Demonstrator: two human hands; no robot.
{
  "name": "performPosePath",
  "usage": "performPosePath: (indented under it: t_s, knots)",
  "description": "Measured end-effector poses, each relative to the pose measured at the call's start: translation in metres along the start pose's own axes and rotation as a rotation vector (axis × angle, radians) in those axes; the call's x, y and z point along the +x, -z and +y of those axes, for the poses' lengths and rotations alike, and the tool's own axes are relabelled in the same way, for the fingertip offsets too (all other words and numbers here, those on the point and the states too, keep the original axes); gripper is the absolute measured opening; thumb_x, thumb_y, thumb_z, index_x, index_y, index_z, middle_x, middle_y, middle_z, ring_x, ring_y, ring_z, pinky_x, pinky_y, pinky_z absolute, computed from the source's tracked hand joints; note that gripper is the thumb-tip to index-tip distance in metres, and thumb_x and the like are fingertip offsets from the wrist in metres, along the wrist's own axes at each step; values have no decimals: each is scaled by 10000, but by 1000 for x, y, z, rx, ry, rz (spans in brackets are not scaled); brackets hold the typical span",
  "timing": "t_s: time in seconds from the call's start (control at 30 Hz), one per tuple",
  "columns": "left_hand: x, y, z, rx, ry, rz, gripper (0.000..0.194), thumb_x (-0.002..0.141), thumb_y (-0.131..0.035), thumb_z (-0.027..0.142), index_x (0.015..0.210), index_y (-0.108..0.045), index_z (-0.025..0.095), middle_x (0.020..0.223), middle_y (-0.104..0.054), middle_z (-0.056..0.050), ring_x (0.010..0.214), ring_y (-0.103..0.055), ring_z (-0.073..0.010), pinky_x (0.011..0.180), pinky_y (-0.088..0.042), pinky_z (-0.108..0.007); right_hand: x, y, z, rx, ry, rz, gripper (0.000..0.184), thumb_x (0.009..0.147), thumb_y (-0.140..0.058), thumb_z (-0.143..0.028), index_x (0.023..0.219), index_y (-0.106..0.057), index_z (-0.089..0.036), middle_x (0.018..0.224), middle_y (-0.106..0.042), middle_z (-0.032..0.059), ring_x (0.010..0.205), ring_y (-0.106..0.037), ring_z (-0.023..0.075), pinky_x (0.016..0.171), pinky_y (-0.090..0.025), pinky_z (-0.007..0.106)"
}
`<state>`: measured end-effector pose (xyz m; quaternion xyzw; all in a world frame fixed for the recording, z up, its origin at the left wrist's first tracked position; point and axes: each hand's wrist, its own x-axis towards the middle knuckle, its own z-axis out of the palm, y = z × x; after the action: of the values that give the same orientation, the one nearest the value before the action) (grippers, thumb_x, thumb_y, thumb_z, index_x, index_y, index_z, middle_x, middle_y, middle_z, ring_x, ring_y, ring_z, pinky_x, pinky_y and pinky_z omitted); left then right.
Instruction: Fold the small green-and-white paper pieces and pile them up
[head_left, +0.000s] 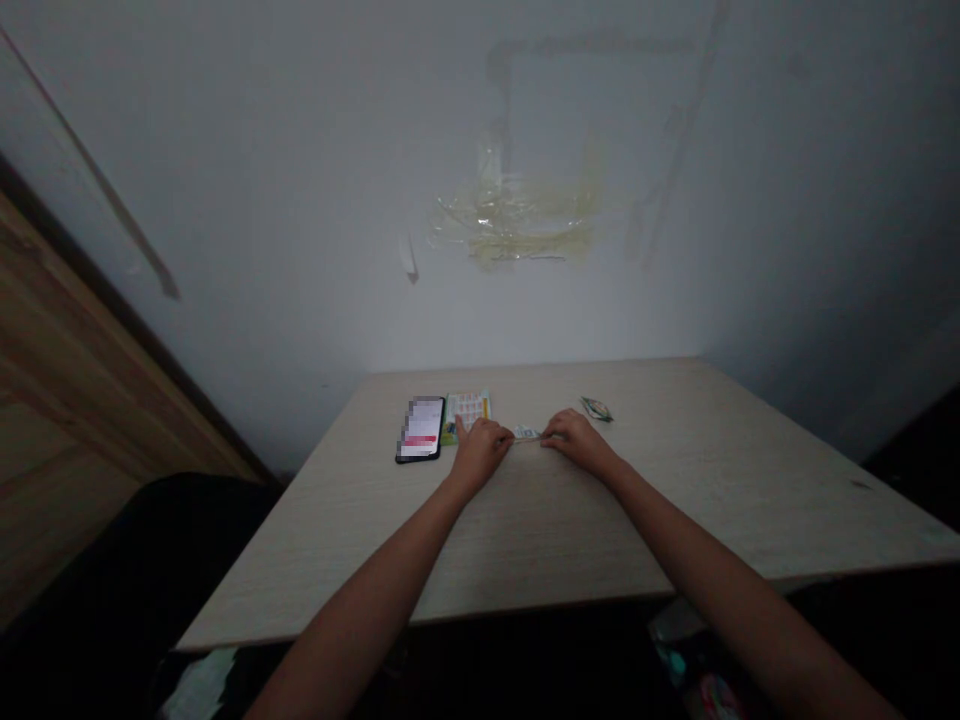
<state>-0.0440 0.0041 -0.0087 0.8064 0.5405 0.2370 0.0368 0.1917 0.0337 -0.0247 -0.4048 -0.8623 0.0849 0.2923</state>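
Observation:
A small strip of printed paper (pixel 527 433) lies across the gap between my hands, low over the tabletop. My left hand (pixel 482 446) pinches its left end, and my right hand (pixel 577 437) pinches the right end. Just beyond my left hand is a printed sheet or booklet (pixel 469 405) with a green and yellow edge, partly covered by that hand. A small folded piece of printed paper (pixel 597 408) rests on the table a little beyond my right hand.
A phone (pixel 421 430) with a lit screen lies left of the booklet. The pale wooden table (pixel 540 540) meets a wall (pixel 300 200) marked with peeling tape (pixel 525 225). Wooden boards (pixel 75 370) lean at the left. Dim items sit below the table's front edge.

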Motion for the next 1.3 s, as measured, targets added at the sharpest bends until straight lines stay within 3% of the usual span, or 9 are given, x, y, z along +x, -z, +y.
performPosePath:
  t_s: [0.17, 0.47, 0.67, 0.87, 1.07, 1.3]
  knots:
    - [-1, 3, 3, -11, 40, 16, 180, 893, -572, 329, 921, -743, 281, 1032, -731, -43, 1126, -572, -268, 1140, -66, -648, 1, -9, 3, -11, -118, 48, 129, 841, -665, -282, 847, -756, -192, 881, -702, 80, 948, -574, 222, 888, -396, 351]
    - [1, 2, 2, -17, 126, 34, 147, 865, -620, 329, 836, -745, 255, 1047, -728, -64, 1156, -533, -296, 1111, -102, -675, 2, -16, 2, -52, -268, 42, 174, 843, -653, -327, 889, -744, -186, 953, -661, 94, 1003, -524, 239, 909, -367, 351]
    - [-1, 3, 1, -41, 123, 35, 160, 870, -607, 326, 963, -729, 280, 1052, -729, -53, 1148, -541, -289, 1115, -113, -665, 1, -17, 3, -44, -259, 34, 170, 854, -631, -321, 924, -732, -204, 994, -647, 87, 1023, -514, 236, 912, -371, 345]
    - [0, 3, 2, -6, 116, 29, 148, 869, -613, 340, 883, -744, 272, 1033, -730, -53, 1135, -545, -295, 1099, -118, -687, 1, -17, 5, -39, -269, 37, 207, 834, -654, -370, 902, -732, -190, 983, -646, 89, 1017, -514, 242, 910, -374, 346]
    - [2, 2, 2, 31, 113, 13, 178, 871, -607, 367, 873, -759, 274, 1054, -722, -61, 1148, -532, -292, 1116, -160, -634, 2, -19, 7, -53, -294, 60, 207, 826, -663, -369, 857, -729, -175, 964, -647, 93, 1008, -517, 244, 894, -377, 347]
    - [6, -4, 3, 47, 122, 26, 195, 879, -605, 384, 877, -744, 248, 1057, -704, -81, 1140, -513, -303, 1081, -159, -692, 3, -21, 5, -91, -299, 57, 185, 858, -631, -344, 882, -726, -188, 1013, -614, 101, 1015, -495, 240, 907, -378, 351]
